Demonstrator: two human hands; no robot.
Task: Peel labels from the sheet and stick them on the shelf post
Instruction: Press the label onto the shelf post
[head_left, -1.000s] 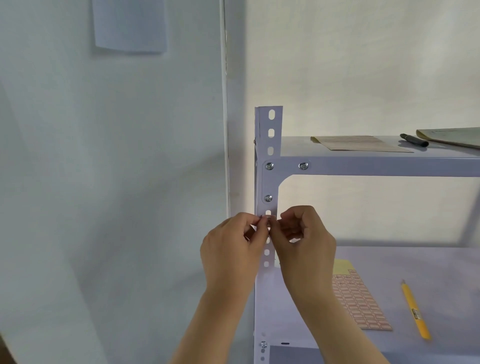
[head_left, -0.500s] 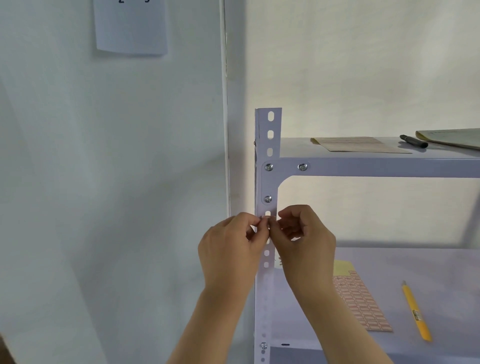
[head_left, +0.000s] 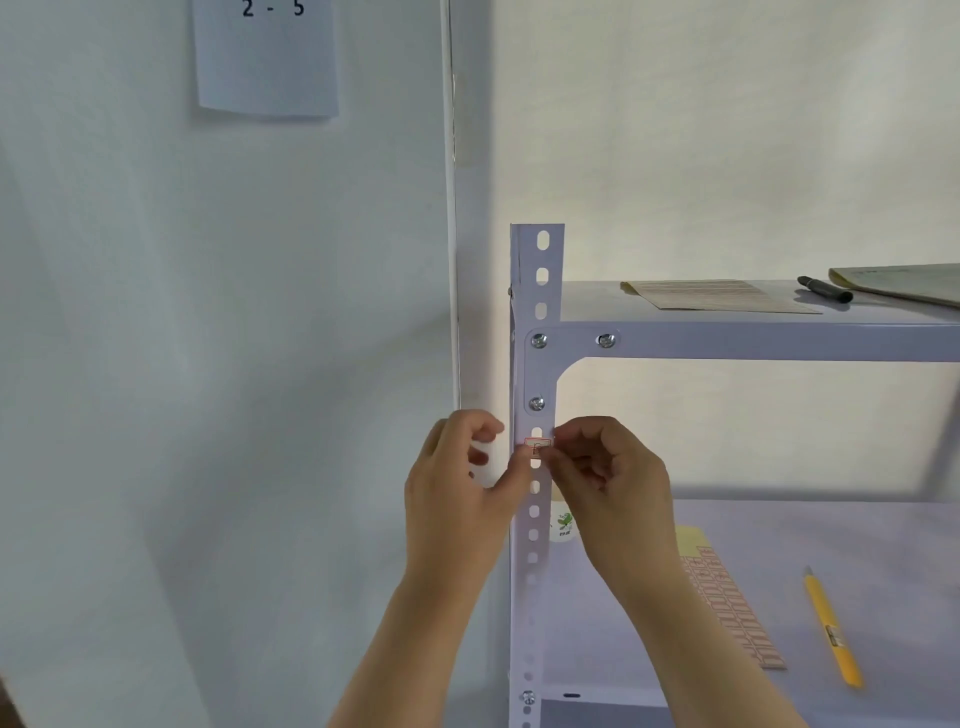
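Note:
A small white label with a red border (head_left: 537, 443) lies flat on the front of the grey perforated shelf post (head_left: 538, 291), just below the lowest bracket bolt. My left hand (head_left: 457, 488) is beside the post with its thumb tip touching the label's lower left edge. My right hand (head_left: 608, 478) is on the post's right side, thumb and forefinger pressed at the label's right end. The label sheet (head_left: 727, 608), pink-red rows on a yellow backing, lies on the lower shelf board to the right of my right forearm.
A yellow utility knife (head_left: 831, 629) lies right of the sheet on the lower shelf (head_left: 883, 545). On the upper shelf (head_left: 753, 338) rest another paper sheet (head_left: 717, 296), a black marker (head_left: 823, 289) and a notebook (head_left: 904, 283). A paper reading "2 - 5" (head_left: 267, 57) hangs on the wall.
My hands have drawn slightly apart, uncovering the label now lying on the post. The left fingers have loosened and spread away from the post. The view tilted up a little.

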